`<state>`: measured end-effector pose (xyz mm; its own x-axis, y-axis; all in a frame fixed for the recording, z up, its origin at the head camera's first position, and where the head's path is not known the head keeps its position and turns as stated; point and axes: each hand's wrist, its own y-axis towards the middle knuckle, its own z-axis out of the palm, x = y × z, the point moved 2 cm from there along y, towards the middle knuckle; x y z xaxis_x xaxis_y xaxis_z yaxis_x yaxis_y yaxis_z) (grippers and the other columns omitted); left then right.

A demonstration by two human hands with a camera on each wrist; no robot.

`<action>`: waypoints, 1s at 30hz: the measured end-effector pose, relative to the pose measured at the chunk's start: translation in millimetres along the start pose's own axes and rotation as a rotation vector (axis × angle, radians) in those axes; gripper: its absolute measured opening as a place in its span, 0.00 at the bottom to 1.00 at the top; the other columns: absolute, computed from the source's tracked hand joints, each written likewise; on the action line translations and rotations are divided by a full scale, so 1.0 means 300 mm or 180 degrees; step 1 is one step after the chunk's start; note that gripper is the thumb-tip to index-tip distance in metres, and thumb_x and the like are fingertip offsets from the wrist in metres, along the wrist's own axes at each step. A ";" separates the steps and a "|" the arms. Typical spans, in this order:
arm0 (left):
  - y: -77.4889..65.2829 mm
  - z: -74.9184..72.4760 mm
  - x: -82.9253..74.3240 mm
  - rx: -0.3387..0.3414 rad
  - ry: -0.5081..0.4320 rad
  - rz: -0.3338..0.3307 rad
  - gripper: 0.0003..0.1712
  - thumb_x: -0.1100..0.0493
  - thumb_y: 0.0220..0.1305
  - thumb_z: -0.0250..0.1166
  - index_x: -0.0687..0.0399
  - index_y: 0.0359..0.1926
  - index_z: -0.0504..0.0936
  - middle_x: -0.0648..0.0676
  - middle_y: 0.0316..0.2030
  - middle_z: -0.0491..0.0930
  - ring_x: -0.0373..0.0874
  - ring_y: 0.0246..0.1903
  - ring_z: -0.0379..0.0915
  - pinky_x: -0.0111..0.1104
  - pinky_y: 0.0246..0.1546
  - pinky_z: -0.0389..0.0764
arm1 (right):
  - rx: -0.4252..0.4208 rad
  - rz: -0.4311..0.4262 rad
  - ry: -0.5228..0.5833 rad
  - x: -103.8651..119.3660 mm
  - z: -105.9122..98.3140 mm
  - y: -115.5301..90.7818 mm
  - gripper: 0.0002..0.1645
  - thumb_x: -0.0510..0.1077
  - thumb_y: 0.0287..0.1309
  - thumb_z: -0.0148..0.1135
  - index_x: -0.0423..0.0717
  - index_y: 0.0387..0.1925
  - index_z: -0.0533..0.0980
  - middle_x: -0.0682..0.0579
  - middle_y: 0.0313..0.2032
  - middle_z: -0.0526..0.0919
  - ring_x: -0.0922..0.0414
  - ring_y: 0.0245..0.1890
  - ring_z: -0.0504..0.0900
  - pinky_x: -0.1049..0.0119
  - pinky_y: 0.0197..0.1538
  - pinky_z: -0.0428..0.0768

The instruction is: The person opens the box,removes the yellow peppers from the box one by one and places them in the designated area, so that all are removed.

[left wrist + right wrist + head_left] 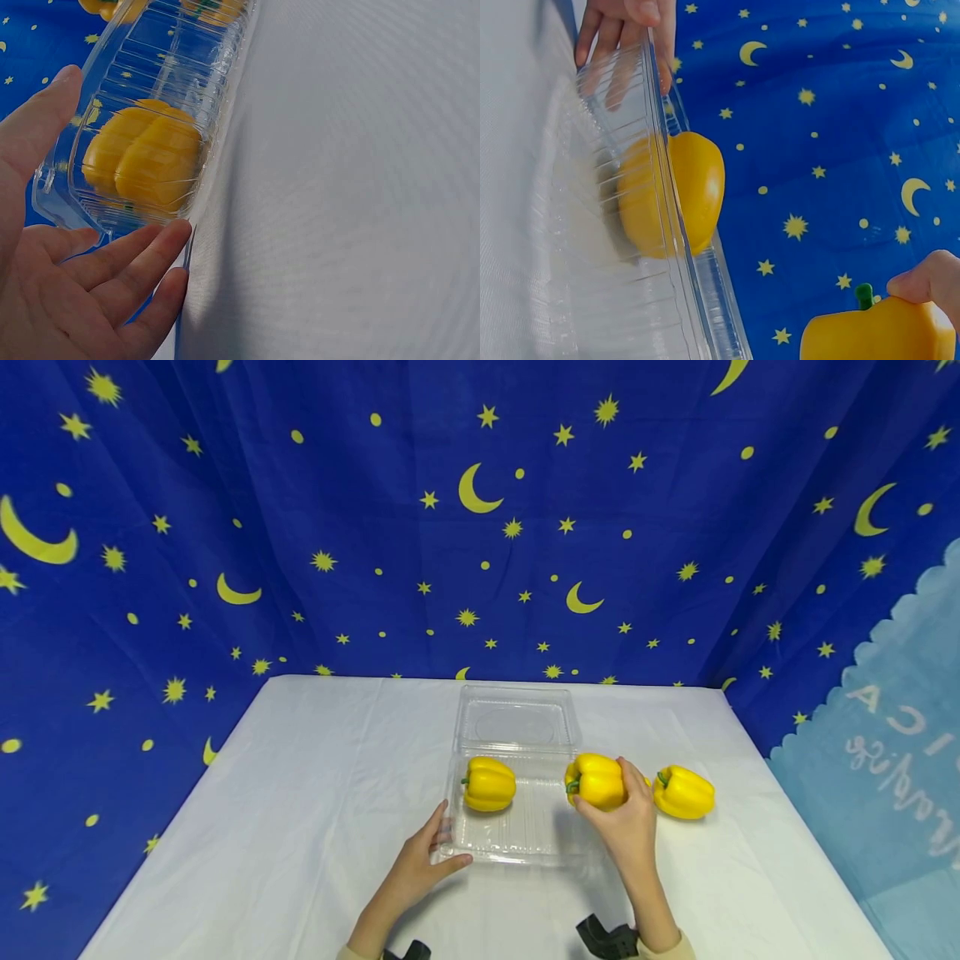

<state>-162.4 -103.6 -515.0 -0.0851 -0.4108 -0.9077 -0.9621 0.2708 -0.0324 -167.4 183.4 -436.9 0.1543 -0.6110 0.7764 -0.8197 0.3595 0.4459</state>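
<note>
A clear plastic clamshell container [536, 835] lies with its lid folded back on the white table. Inside its left half sits a yellow bell pepper [490, 785], green stem facing left. My left hand [415, 867] is at the container's near left corner, fingers extended along the side wall in the left wrist view and thumb apart from them. Over the container's right side, my right hand [632, 827] grips a second yellow bell pepper [597, 779] between thumb and fingers. Another yellow bell pepper [686, 793] lies on the table to the right of that hand.
The container's flat lid [516, 724] points toward the back of the table [360, 777]. A blue curtain [375, 510] with yellow moons and stars hangs behind and around it. Light blue cloth with white lettering [900, 718] hangs at the right.
</note>
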 end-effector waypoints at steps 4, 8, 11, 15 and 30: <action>0.000 0.000 0.000 0.0000 0.0002 0.0006 0.54 0.48 0.56 0.70 0.61 0.73 0.50 0.65 0.62 0.71 0.57 0.58 0.73 0.53 0.62 0.69 | 0.0052 0.0048 -0.0008 0.003 -0.006 -0.001 0.48 0.36 0.29 0.77 0.23 0.56 0.68 0.28 0.55 0.74 0.34 0.58 0.70 0.39 0.63 0.67; -0.003 -0.001 -0.001 -0.0009 0.0023 0.0023 0.53 0.48 0.55 0.70 0.62 0.73 0.50 0.65 0.62 0.71 0.58 0.57 0.73 0.54 0.62 0.69 | 0.0096 0.0070 -0.0018 0.002 -0.011 0.000 0.48 0.36 0.29 0.76 0.23 0.57 0.68 0.27 0.56 0.73 0.35 0.59 0.70 0.39 0.64 0.67; -0.006 -0.002 -0.007 -0.0018 0.0019 0.0021 0.53 0.48 0.56 0.70 0.62 0.73 0.50 0.65 0.62 0.71 0.58 0.57 0.73 0.54 0.62 0.69 | 0.0107 0.0082 -0.0047 -0.001 -0.016 -0.001 0.48 0.36 0.30 0.76 0.23 0.57 0.68 0.27 0.56 0.72 0.35 0.59 0.70 0.39 0.64 0.66; -0.005 -0.001 -0.012 -0.0027 0.0018 0.0000 0.53 0.48 0.55 0.70 0.62 0.73 0.50 0.65 0.62 0.71 0.57 0.57 0.73 0.53 0.62 0.70 | 0.0100 0.0111 -0.0070 -0.005 -0.020 -0.002 0.48 0.37 0.30 0.76 0.23 0.57 0.68 0.27 0.57 0.72 0.34 0.59 0.69 0.38 0.64 0.66; -0.010 0.000 -0.016 -0.0089 0.0120 0.0274 0.52 0.49 0.57 0.69 0.67 0.71 0.52 0.68 0.58 0.73 0.58 0.53 0.76 0.52 0.56 0.75 | 0.0074 0.0111 -0.0010 -0.012 -0.023 -0.006 0.48 0.36 0.29 0.77 0.23 0.57 0.68 0.27 0.56 0.73 0.34 0.59 0.69 0.39 0.64 0.65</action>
<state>-159.1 -102.4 -510.6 -0.1769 -0.4196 -0.8903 -0.9576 0.2823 0.0573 -162.7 189.8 -437.5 0.1238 -0.6005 0.7900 -0.8371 0.3643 0.4081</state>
